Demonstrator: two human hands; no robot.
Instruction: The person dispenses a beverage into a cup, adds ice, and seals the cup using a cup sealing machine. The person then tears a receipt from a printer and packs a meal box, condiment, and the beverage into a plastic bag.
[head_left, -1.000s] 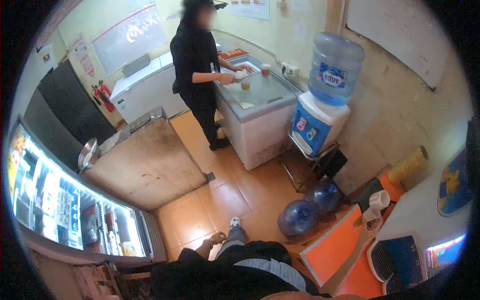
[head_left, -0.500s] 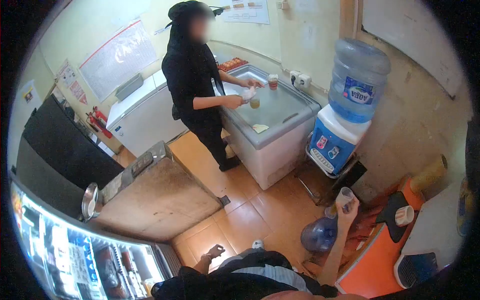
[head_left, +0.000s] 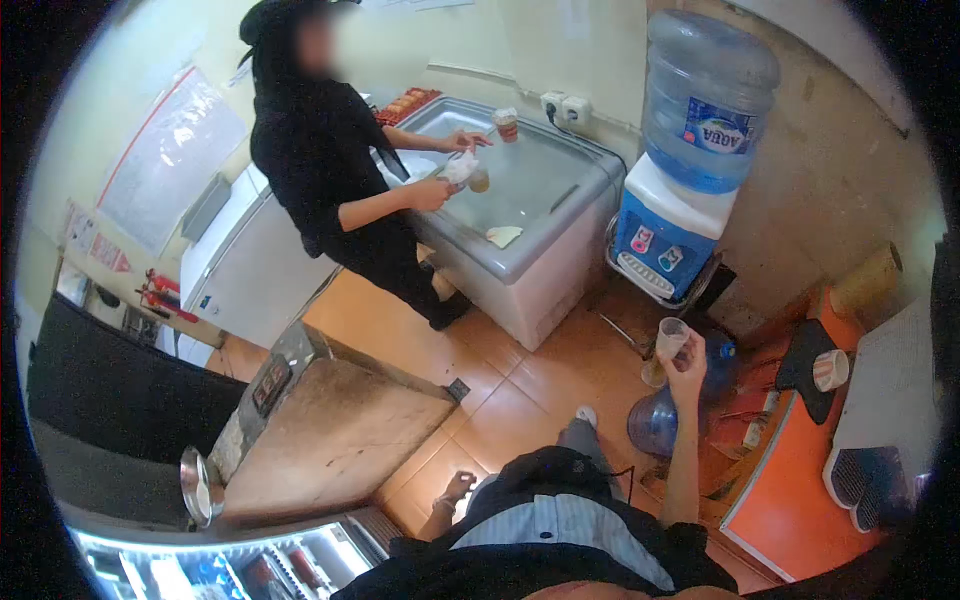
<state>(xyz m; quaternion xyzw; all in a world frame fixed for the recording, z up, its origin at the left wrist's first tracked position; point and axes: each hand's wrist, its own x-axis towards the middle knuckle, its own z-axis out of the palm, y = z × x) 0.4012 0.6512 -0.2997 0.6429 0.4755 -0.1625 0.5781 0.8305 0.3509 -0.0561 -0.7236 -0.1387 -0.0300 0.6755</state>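
Note:
My right hand [head_left: 685, 365] is closed around a clear plastic cup [head_left: 671, 340], held out before the water dispenser and tilted. Just beneath it shows a yellowish clear shape [head_left: 653, 373]; I cannot tell whether it belongs to the same cup. My left hand [head_left: 459, 489] hangs low beside my body over the tiled floor, fingers loosely bent and apart, with nothing visible in it. The blue-and-white water dispenser [head_left: 668, 225] carries a large bottle [head_left: 708, 110]. On the floor below my right hand lies a blue water bottle [head_left: 655, 422], partly covered by my arm.
Across the room a person in black [head_left: 335, 150] handles a white wrapper [head_left: 460, 167] over a chest freezer [head_left: 555, 240]. A lidded cup [head_left: 507, 126] stands there. An orange counter [head_left: 790, 510] with a striped cup [head_left: 830, 370] is at right. A worn cabinet [head_left: 340, 420] and lit display fridge [head_left: 230, 560] are left.
My view has shifted as I come closer to the dispenser. The cup stays in my right hand, and my left hand still hangs low. The other person's hands remain at the wrapper.

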